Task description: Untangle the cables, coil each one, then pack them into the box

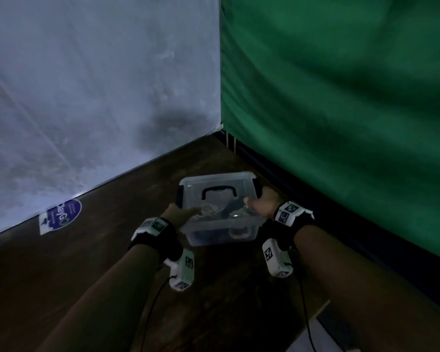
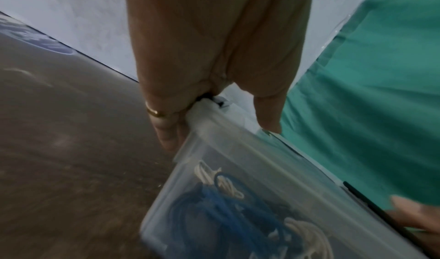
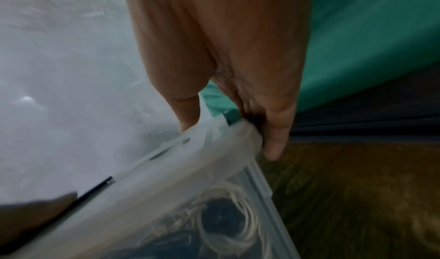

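Observation:
A clear plastic box (image 1: 221,232) with a snapped-on lid (image 1: 188,185) and black handle (image 1: 219,191) sits between my hands over the brown table, tilted with the lid towards me. My left hand (image 1: 182,212) grips its left end, thumb on the lid and fingers (image 2: 166,131) round the rim. At the right end my right hand (image 1: 261,205) holds the same way. Inside the box (image 2: 250,169) lie a coiled blue cable (image 2: 214,206) and white cable (image 2: 307,233). The right wrist view shows the white coil (image 3: 238,216) through the wall. I cannot tell whether the box touches the table.
The wooden table (image 1: 107,255) ends at a white sheet (image 1: 87,97) on the left and a green cloth (image 1: 341,97) on the right, meeting in a corner behind the box. A round sticker (image 1: 61,217) lies far left. White paper (image 1: 313,336) shows at the lower right.

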A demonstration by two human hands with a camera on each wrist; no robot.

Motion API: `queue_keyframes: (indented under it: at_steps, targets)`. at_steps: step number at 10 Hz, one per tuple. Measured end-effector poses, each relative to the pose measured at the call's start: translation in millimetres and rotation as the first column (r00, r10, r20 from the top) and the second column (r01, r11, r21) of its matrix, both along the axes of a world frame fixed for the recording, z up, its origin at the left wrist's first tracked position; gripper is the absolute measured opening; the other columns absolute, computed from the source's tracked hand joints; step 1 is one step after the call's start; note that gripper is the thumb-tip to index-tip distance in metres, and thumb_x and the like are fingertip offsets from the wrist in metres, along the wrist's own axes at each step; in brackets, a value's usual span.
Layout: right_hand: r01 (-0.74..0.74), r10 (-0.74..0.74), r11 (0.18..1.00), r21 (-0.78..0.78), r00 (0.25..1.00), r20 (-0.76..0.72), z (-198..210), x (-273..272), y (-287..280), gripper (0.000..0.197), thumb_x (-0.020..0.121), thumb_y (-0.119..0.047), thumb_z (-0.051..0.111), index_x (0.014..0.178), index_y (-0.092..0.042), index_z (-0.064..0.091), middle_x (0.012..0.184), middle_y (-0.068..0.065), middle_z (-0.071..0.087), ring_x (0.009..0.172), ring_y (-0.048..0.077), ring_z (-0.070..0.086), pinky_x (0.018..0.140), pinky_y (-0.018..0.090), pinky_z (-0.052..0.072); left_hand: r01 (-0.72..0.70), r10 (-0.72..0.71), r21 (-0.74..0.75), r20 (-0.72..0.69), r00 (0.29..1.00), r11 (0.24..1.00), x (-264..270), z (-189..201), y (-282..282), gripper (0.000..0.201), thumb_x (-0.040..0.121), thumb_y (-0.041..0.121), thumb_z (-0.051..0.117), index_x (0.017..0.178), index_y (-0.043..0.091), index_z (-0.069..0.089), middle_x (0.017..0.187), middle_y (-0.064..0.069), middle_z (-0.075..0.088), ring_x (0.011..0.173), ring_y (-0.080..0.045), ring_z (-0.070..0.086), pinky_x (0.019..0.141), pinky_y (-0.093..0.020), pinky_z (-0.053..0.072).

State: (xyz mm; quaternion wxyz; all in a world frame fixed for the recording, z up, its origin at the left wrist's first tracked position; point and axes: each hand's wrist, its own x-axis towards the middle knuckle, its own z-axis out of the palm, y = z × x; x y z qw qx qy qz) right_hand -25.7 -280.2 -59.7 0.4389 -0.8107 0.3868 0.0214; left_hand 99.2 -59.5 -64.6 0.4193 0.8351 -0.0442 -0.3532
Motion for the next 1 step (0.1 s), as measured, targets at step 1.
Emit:
queue_keyframes:
  at_steps: [1]
  targets:
    - [-0.017,0.018,1.000,-0.011,0.995,0.094,18.9,-14.3,-3.5,0.053,0.085,-0.038,0.065,0.127,-0.008,0.052,0.128,0.012,0.059,0.113,0.028,0.058,0.094,0.035,0.048,-0.074,0.072,-0.081,-0.029,0.997,0.994,-23.6,-10.4,11.0,0.083,0.064,0.047,0.081,0.128,0.003,0.050,0.124,-0.020,0.059,0.107,-0.034,0.059,0.093,-0.050,0.049]
